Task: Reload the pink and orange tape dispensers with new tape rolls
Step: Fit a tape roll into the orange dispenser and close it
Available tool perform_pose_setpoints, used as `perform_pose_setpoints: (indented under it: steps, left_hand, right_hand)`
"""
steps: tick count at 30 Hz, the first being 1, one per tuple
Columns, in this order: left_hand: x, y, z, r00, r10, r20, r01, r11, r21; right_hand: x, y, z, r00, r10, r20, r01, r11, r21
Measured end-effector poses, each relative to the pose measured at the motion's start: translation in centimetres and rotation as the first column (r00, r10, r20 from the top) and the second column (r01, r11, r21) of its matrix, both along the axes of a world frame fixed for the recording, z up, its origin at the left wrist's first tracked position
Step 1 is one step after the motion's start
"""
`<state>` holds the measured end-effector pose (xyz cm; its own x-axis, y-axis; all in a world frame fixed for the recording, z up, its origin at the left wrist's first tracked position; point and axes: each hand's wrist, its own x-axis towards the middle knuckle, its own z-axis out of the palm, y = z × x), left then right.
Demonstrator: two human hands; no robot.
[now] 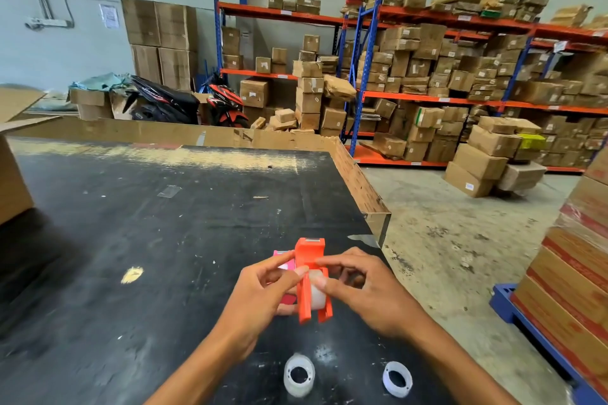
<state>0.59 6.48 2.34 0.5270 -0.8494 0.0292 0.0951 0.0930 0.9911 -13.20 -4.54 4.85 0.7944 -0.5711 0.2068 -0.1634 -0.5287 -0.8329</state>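
Note:
Both hands hold the orange tape dispenser above the black table, near its right edge. A clear tape roll sits between the dispenser's side plates. My left hand grips the dispenser from the left, thumb and finger at its top. My right hand pinches the dispenser and roll from the right. The pink dispenser lies just behind, mostly hidden by my left hand. Two clear tape rolls rest on the table close to me, one on the left and one on the right.
A cardboard box stands at the table's left edge and a cardboard wall lines its far and right sides. Right of the table are concrete floor, a blue pallet of stacked cartons, and shelves of boxes behind.

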Motion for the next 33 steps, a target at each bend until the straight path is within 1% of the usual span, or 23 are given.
perform_pose_setpoints:
  steps: [3, 7, 13, 17, 21, 25, 28, 31, 33]
  left_hand:
    - [-0.5, 0.1, 0.1, 1.0, 0.025, -0.018, -0.025, 1.0, 0.003]
    - [-1.0, 0.1, 0.1, 0.998, 0.058, -0.017, -0.058, 0.998, 0.021]
    - [-2.3, 0.3, 0.1, 0.997, 0.068, -0.025, -0.067, 0.998, 0.02]
    - [-3.2, 0.4, -0.3, 0.994, 0.094, -0.048, -0.092, 0.995, 0.035]
    - [-4.1, 0.5, -0.8, 0.989, 0.138, -0.061, -0.134, 0.989, 0.07]
    - [-4.6, 0.9, -1.2, 0.984, 0.165, -0.071, -0.158, 0.983, 0.097]
    - [-4.8, 1.6, -1.3, 0.987, 0.16, -0.034, -0.156, 0.984, 0.085]
    - [-5.1, 2.1, -1.1, 0.992, 0.127, 0.01, -0.127, 0.989, 0.076]
    - [-5.3, 2.3, -1.0, 0.993, 0.115, 0.032, -0.118, 0.99, 0.076]
  right_hand:
    - [-0.2, -0.3, 0.3, 0.996, 0.062, -0.071, -0.062, 0.998, 0.002]
    - [-0.6, -0.5, 0.4, 0.991, 0.1, -0.087, -0.099, 0.995, 0.008]
    - [-1.7, -0.4, 0.6, 0.993, 0.115, -0.025, -0.115, 0.993, -0.016]
    - [-2.3, -0.5, 0.2, 0.991, 0.119, 0.065, -0.119, 0.993, -0.008]
    - [-2.3, -0.3, -0.7, 0.987, 0.127, 0.101, -0.134, 0.989, 0.067]
    - [-2.5, -0.3, -1.3, 0.983, 0.147, 0.112, -0.159, 0.981, 0.108]
    - [-2.8, -0.3, -0.8, 0.976, 0.162, 0.145, -0.174, 0.982, 0.074]
    - [-2.8, -0.7, 0.6, 0.969, 0.128, 0.209, -0.133, 0.991, 0.01]
    - [-2.6, -1.1, 1.3, 0.969, 0.136, 0.207, -0.136, 0.991, -0.014]
